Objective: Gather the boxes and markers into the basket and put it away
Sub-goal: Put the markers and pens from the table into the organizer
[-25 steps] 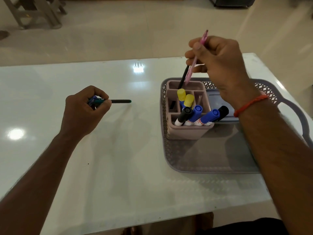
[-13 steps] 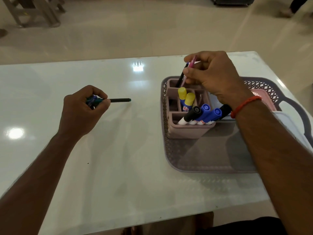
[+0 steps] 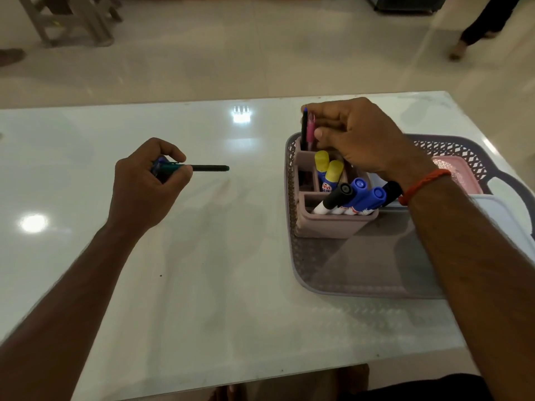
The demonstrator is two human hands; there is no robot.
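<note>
Right hand (image 3: 356, 137) grip clamps two pens (image 3: 307, 130); left hand (image 3: 144, 186) grip clutches pens (image 3: 202, 168).

Right hand (image 3: 356, 137) has lowered the pink pen (image 3: 311, 131) — into the organizer (image 3: 333, 224).

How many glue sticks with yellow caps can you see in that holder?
2. Both stand side by side in the middle compartment of the pink holder: one glue stick farther back, the other glue stick just in front. The right hand covers part of the holder, so more could be hidden.
</note>
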